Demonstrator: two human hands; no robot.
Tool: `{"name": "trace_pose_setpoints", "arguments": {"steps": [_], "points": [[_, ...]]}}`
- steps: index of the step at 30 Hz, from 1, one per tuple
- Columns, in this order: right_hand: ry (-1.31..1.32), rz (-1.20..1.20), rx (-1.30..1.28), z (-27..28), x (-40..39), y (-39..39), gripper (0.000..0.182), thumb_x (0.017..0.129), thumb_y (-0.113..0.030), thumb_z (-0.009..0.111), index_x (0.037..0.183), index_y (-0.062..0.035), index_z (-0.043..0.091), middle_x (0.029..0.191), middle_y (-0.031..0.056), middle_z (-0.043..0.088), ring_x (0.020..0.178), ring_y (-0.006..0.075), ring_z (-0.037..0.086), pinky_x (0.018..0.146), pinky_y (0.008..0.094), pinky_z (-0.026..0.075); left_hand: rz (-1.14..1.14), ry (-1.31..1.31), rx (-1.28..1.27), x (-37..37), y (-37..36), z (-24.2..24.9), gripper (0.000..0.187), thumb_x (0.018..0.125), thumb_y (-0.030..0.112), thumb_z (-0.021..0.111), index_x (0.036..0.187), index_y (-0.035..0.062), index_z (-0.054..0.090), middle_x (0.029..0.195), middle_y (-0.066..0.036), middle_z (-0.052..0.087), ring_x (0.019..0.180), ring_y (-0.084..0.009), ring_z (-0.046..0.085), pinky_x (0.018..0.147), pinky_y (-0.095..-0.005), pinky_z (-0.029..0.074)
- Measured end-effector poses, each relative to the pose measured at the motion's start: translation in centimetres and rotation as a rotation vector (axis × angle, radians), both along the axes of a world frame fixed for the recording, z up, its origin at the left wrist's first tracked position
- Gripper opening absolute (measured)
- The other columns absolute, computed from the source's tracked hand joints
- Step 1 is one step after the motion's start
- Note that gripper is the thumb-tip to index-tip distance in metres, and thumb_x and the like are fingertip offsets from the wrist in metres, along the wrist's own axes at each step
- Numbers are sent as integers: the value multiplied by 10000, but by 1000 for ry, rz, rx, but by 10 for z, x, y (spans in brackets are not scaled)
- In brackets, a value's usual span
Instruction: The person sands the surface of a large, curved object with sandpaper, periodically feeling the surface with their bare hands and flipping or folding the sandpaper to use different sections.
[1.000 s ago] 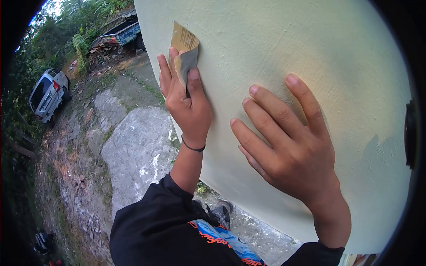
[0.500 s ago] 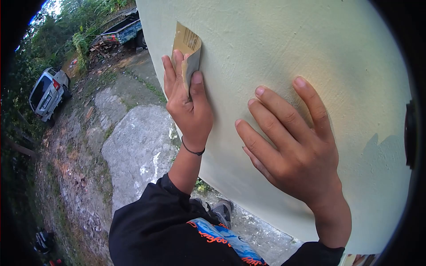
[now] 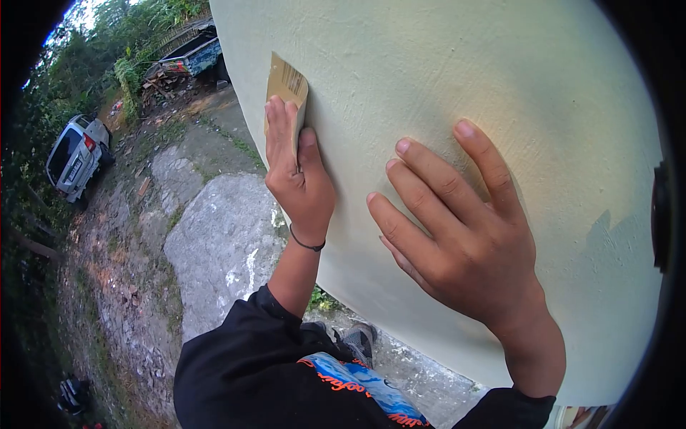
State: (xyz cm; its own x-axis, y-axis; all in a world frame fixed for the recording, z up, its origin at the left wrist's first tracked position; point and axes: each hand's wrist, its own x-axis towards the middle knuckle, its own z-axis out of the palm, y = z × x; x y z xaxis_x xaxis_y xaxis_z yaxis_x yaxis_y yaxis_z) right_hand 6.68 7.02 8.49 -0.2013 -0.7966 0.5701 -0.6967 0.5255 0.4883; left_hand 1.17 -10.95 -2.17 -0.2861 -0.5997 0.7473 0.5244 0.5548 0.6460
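A pale, painted wall point(image 3: 400, 79) fills the middle and right of the view, with fine scratches on its surface. Near its left edge my left hand point(image 3: 299, 171) presses a folded sheet of brown sandpaper point(image 3: 287, 80) against it, thumb on the right side and fingers over the sheet. A dark band circles that wrist. My right hand point(image 3: 464, 229) lies on the wall farther right, fingers spread, with nothing in it. A darker grey-green patch point(image 3: 618, 247) shows on the wall to the right of this hand.
Rough concrete and dirt ground point(image 3: 221, 243) lies at the left and below. A silver car point(image 3: 75, 157) and a blue truck bed point(image 3: 196, 57) stand in the background beside trees. A shoe point(image 3: 359, 339) shows beneath the wall. A dark object point(image 3: 661, 218) sits at the right edge.
My left hand and the sandpaper have moved slightly down and left along the wall. My right hand has shifted a little to the left, fingers still spread.
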Motion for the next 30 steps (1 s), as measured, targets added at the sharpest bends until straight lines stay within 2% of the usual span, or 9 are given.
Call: {"name": "trace_pose_setpoints", "arguments": {"steps": [4,8,13,15,20,24,26,27,30], "points": [[33,-3,11,-3,-2,0,173,677,-211,720,849,-203,700,967,-12,659,1088,143,576,1108,469,308,-100,-35,-241,33,29,-55,436,847,-84,482,1280,-45,516,1401,-227,417,1348,-353,340,1107,-468,237],[4,-9,2,-2,-1,0,183,668,-203,723,849,-206,700,970,-15,657,1086,140,577,1104,465,315,-61,-87,-214,28,18,-49,401,880,-41,488,1281,-47,514,1385,-237,432,1347,-352,341,1105,-461,243],[-24,-5,-10,-1,1,-1,187,667,-198,726,852,-206,701,974,-17,655,1086,141,577,1101,467,321,-225,-75,274,5,-6,-4,351,944,45,476,1278,-57,508,1372,-241,446,1339,-352,350,1074,-408,309],[1,-10,5,-2,-1,-1,189,669,-202,727,856,-212,703,976,-18,655,1090,142,577,1103,469,319,-102,27,-32,9,3,-20,370,918,5,485,1282,-64,499,1375,-247,438,1338,-353,350,1082,-421,300],[-18,-23,-9,-2,1,-2,193,670,-208,730,861,-220,703,981,-19,654,1095,141,575,1110,471,310,-173,-123,-243,48,38,-73,378,899,-14,479,1271,-72,507,1388,-271,403,1340,-384,328,1108,-467,239],[-27,-31,7,-1,2,-1,182,679,-214,728,859,-223,702,980,-17,653,1096,141,575,1114,471,305,-144,-84,-141,24,13,-39,356,934,51,471,1263,-82,509,1389,-273,402,1342,-379,326,1105,-452,247],[-23,-25,9,-1,2,-1,180,681,-217,728,859,-224,702,977,-19,653,1095,140,575,1115,470,304,-153,-109,76,13,3,-18,358,961,104,452,1260,-84,510,1395,-267,395,1350,-371,310,1100,-432,259],[-18,-21,11,-1,1,0,179,682,-220,728,859,-225,702,975,-20,653,1094,139,575,1115,470,304,-182,-76,134,12,8,-12,363,936,43,467,1279,-74,498,1409,-262,376,1360,-360,289,1097,-417,265],[8,-18,0,-3,-1,-1,163,691,-219,724,853,-221,702,969,-21,654,1087,137,577,1110,465,312,-151,23,-89,20,24,-29,397,904,-25,474,1300,-58,484,1418,-260,362,1360,-359,282,1100,-424,262]]}}
